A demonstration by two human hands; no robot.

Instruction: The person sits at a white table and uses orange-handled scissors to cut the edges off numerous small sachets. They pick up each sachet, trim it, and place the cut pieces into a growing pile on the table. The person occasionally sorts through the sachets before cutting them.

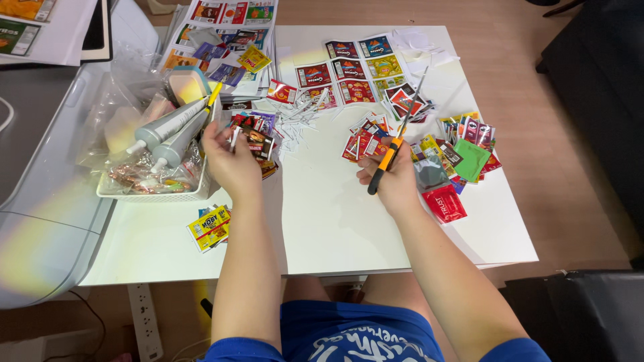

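My right hand (pixel 396 177) grips a pair of scissors (pixel 396 142) with orange and black handles, the blades pointing up and away over the white table (pixel 335 214). My left hand (pixel 228 157) pinches a small paper strip (pixel 235 137) above a pile of tiny printed packet cutouts (pixel 258 137). Thin white paper offcuts (pixel 298 114) lie scattered between my hands. More small cutouts (pixel 365 141) sit just left of the scissors.
A white basket (pixel 151 191) at the left holds two grey glue tubes (pixel 168 127) and plastic bags. Uncut printed sheets (pixel 352 70) lie at the far side, a colourful cutout heap (pixel 463 157) at the right, yellow cutouts (pixel 209 228) near the front.
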